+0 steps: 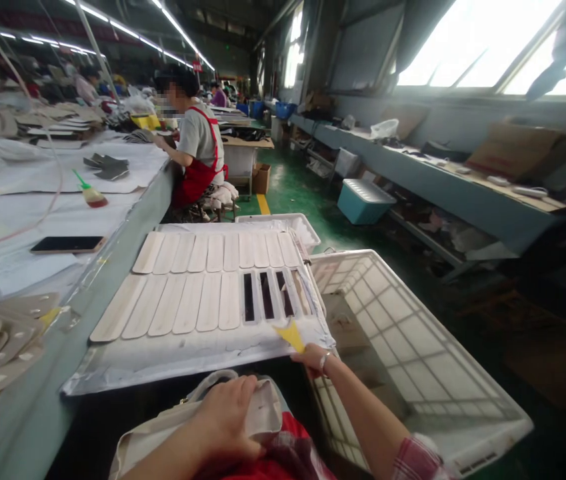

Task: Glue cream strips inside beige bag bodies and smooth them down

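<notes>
A cream handbag with a rounded handle rests in my lap. My left hand is closed over its upper side, fingers pressed on the material. At the near right edge of the cloth-covered board, my right hand grips a yellow fan-shaped scraper, wide end pointing away. Two rows of cream rounded strips lie on the board beyond my hands. Toward the right of the nearer row, a few pieces with dark middles stand out.
A large white plastic crate stands right of the board. On the left table are a phone, a glue bottle and stacked beige pieces. A co-worker in a red apron sits ahead; a teal bin is on the floor.
</notes>
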Demonstrator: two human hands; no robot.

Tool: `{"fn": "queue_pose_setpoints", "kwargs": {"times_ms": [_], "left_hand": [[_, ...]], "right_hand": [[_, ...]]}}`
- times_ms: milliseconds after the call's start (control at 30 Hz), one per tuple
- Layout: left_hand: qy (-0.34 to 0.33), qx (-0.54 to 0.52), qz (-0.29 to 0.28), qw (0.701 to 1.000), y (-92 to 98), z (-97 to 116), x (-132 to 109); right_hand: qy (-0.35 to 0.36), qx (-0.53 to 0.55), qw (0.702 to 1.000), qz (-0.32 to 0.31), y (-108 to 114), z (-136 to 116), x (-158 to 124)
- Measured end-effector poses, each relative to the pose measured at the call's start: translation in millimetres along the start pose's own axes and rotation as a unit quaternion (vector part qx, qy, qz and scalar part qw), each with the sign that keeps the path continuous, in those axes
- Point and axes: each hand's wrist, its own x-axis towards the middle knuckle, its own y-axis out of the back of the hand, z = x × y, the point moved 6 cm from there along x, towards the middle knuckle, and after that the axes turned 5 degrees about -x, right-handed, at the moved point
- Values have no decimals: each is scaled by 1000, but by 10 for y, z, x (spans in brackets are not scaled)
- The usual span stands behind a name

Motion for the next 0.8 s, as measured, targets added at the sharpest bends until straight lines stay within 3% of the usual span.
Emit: {"fn": "queue_pose_setpoints", "kwargs": {"times_ms": [233,367,467,567,700,800], "left_hand": [[9,12,27,1000,-72,-41,-15],[47,34,72,996,-138,-54,-23],[46,29,83,995,-172,-50,-48],[31,12,78,996,-152,-54,-81],[8,-53,42,998,-32,-88,-78],[11,-206,-19,978,67,-175,14]], "right_hand": [[27,-152,988,27,81,-602,415],[97,-180,978,44,129,-790,399],[165,-181,969,46,221,-750,138],[251,-183,951,7,294,-600,-306],[383,-260,884,-66,169,-512,-922],[388,-335,859,-16,12,-621,-1084]]}}
